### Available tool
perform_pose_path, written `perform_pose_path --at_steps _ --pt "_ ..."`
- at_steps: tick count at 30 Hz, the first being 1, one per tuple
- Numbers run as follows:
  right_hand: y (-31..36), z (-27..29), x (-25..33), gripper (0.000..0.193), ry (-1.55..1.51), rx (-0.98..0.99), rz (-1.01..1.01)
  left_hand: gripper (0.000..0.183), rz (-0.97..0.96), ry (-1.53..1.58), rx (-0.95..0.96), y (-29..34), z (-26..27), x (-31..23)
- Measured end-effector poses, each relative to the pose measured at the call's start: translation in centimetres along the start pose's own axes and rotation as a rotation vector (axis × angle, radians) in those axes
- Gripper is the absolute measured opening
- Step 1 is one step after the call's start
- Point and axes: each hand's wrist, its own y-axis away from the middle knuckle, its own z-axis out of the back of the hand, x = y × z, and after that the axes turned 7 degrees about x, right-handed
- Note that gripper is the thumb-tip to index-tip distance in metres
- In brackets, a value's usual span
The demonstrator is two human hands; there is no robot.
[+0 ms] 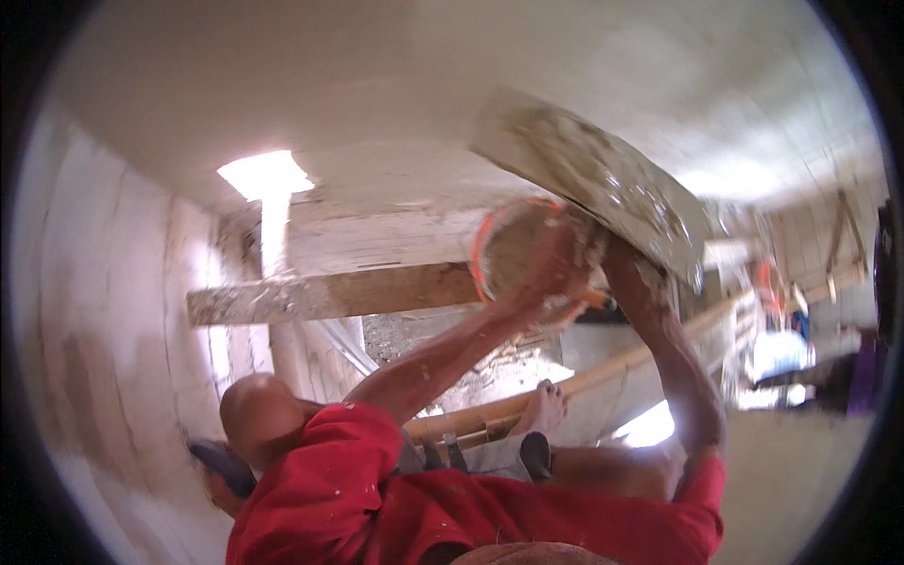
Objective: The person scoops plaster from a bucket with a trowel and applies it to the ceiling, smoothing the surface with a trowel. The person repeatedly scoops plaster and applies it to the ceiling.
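A long flat plastering float, its face smeared with wet, shiny grey plaster, is held up at a slant under the smooth plastered surface. Reaching up from the lower right, my right hand is closed at the float's lower edge, and its fingers are mostly hidden behind the board. My left hand, wet with plaster and smeared by motion, is close beside it at the same edge. How its fingers lie cannot be made out. An orange-rimmed bucket is just beyond my left hand and partly covered by it.
A wooden beam crosses at left beside a bright opening. Wooden rails run below my arms, with a bare foot by them. A pale wall rises at left. Blurred gear and dark cloth are at far right.
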Motion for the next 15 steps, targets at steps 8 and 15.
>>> perform_pose_path --at_steps 8,15 --pt "-3.9 -3.5 -1.1 0.039 1.219 -0.064 0.188 0.047 -0.548 0.278 -0.333 1.1 0.9 5.2" --pt "-10.9 1.4 -2.3 0.035 1.894 -0.207 0.241 0.058 -0.536 0.381 -0.082 15.5 14.7 3.3"
